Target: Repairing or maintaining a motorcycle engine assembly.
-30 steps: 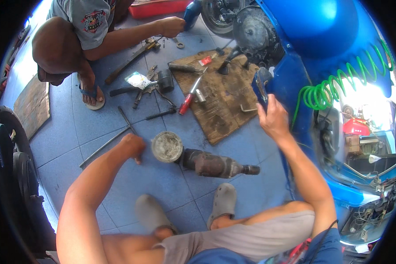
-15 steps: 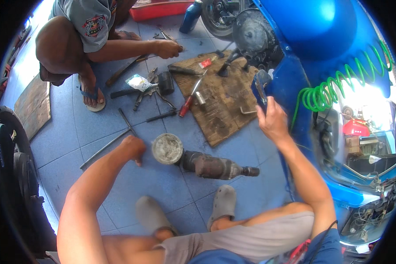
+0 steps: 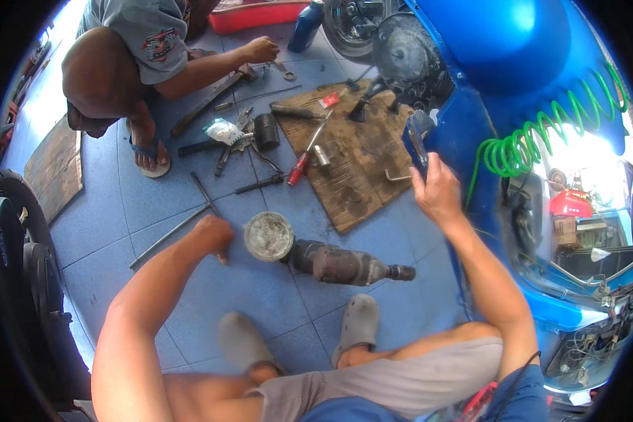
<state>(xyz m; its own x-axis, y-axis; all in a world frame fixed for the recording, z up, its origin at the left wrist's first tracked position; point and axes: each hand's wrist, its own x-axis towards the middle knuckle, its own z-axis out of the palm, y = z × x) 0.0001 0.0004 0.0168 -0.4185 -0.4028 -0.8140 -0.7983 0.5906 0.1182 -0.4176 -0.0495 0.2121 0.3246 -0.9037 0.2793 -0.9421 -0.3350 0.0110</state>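
Observation:
My left hand [image 3: 212, 236] hangs beside a metal T-handle wrench [image 3: 169, 238] on the tiles, one finger pointing down. Its other fingers are hidden, so its grip cannot be told. To its right are a dirty round grey disc [image 3: 269, 236] and a grimy brown, bottle-shaped part [image 3: 352, 266] with a black narrow end. My right hand [image 3: 437, 190] is closed on the lower end of a dark blue bracket [image 3: 418, 138] at the blue scooter body [image 3: 499, 49]; the bracket covers its fingertips.
A wooden board [image 3: 359, 155] bears a red-handled screwdriver [image 3: 299, 167], a socket [image 3: 321, 156] and a hex key [image 3: 399, 177]. Beyond lie a black mallet [image 3: 265, 132], pliers [image 3: 264, 160] and a hammer [image 3: 211, 102]. A coiled green hose [image 3: 506, 158] hangs right. A co-worker [image 3: 141, 53] squats far left.
The co-worker's hand has shifted up and slightly left; a ring spanner now shows just below it. Both my hands have stayed in place.

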